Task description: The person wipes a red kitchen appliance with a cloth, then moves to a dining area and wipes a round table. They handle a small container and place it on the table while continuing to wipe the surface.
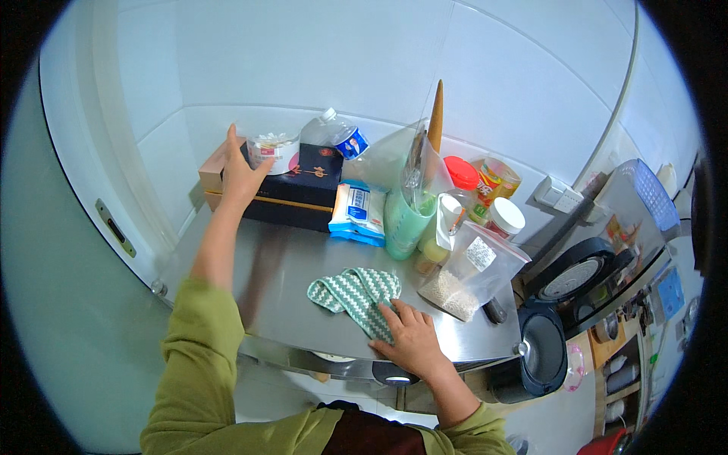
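My left hand (242, 177) reaches over the left end of a dark gift box (307, 181), thumb and fingers spread. Its thumb is at the side of a clear round tub of cotton swabs (273, 153) on top of the box; I cannot tell whether they touch. A pinkish box (211, 170) is partly hidden behind that hand. Near the front edge of the metal tabletop (273, 284), my right hand (412, 341) lies palm down, fingertips on the corner of a green-and-white zigzag cloth (355, 296). The cloth is loosely folded.
A pack of wipes (357, 210), a green container of utensils (406, 227), a red-lidded jar (460, 173), a white-lidded jar (505, 217) and a bag of white grains (455, 290) stand rightward. A plastic bottle (330, 131) lies behind. An open rice cooker (540, 347) is beyond the right edge.
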